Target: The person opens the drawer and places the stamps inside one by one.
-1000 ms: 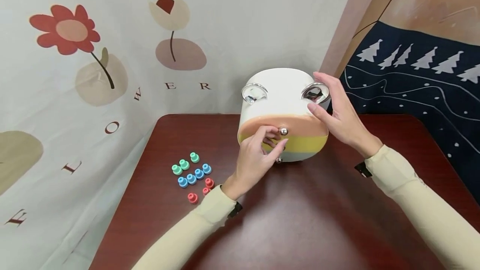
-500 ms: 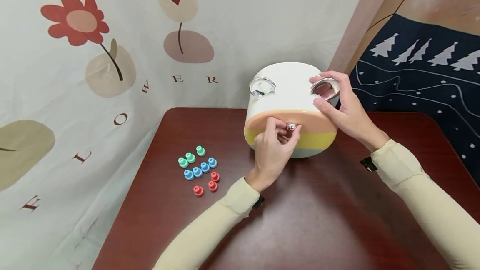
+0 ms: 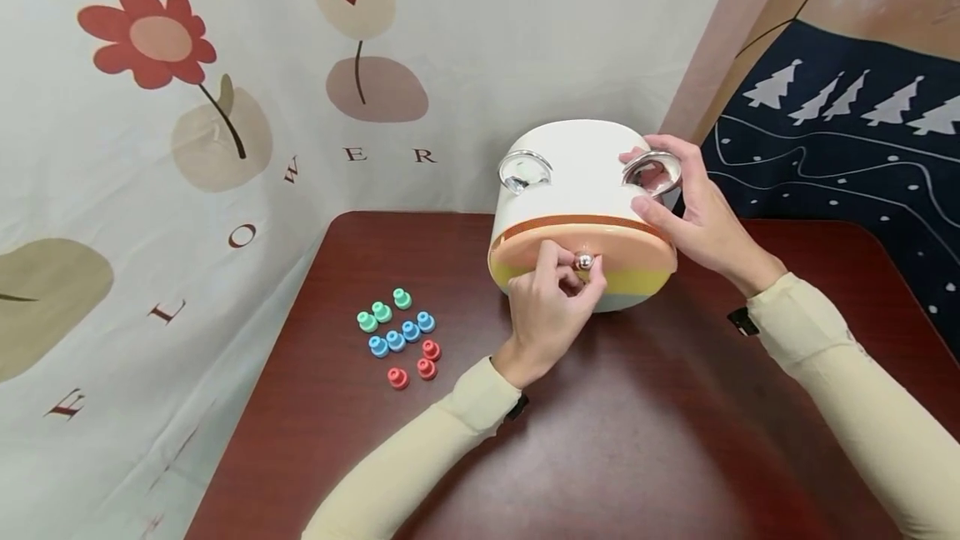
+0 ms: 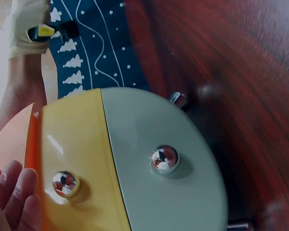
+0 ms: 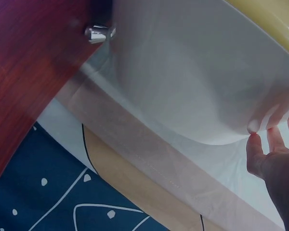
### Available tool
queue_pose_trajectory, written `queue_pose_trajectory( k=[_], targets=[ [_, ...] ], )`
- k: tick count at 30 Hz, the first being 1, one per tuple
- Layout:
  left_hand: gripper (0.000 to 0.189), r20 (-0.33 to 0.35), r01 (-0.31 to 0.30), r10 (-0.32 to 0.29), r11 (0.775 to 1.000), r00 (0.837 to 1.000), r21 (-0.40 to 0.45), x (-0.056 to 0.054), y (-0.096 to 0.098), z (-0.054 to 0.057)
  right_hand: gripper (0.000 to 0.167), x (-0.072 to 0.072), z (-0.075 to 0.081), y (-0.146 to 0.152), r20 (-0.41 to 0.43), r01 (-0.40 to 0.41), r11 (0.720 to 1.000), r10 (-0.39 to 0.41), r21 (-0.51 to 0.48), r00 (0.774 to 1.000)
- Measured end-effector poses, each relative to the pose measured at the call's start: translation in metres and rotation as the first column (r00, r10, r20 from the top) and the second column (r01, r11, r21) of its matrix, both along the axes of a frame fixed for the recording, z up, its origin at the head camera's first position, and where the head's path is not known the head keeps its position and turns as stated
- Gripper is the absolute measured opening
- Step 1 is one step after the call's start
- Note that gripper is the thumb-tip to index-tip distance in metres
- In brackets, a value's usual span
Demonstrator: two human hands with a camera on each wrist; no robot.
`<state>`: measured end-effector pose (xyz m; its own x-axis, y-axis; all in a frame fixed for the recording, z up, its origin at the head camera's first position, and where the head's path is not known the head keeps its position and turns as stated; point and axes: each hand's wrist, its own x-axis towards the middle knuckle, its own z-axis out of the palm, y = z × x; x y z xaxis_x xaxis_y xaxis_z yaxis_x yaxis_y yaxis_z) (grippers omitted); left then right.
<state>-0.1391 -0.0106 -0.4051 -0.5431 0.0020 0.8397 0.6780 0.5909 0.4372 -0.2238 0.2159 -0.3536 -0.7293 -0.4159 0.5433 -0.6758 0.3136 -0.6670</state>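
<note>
A small white drawer cabinet (image 3: pixel 573 177) with two silver ring-shaped ears stands at the back of the table. My left hand (image 3: pixel 551 307) pinches the round silver knob (image 3: pixel 584 261) of the orange top drawer (image 3: pixel 633 248), which stands out slightly from the body. Below it, the yellow drawer (image 4: pixel 77 130) and the grey-green drawer (image 4: pixel 144 120) are flush, each with a silver knob. My right hand (image 3: pixel 701 215) holds the cabinet's right upper side around the right ear (image 3: pixel 652 173), thumb in front. Its fingertips touch the white wall in the right wrist view.
Left of the cabinet lie small knobbed pegs: green ones (image 3: pixel 382 312), several blue ones (image 3: pixel 395 341) and red ones (image 3: pixel 427 368). The dark red table (image 3: pixel 637 440) meets a printed cloth (image 3: pixel 465 40) behind the cabinet.
My left hand has closed its fingertips on the top knob and the orange drawer has come out slightly. The right hand has settled more closely around the right ear.
</note>
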Motion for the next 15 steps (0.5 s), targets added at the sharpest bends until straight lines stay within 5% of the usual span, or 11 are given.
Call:
queue_pose_trajectory(
  k=[9, 15],
  targets=[
    [0.028, -0.108, -0.034, 0.025, 0.996, 0.994, -0.078, 0.022, -0.004, -0.002, 0.084, 0.002, -0.002, -0.001, -0.003, -0.002, 1.0, 0.002, -0.012, 1.0],
    [0.027, -0.121, -0.042, 0.031, 0.995, 0.992, -0.088, 0.033, -0.005, -0.001, 0.084, 0.001, -0.005, 0.001, 0.004, 0.009, 1.0, -0.009, -0.002, 1.0]
  ],
)
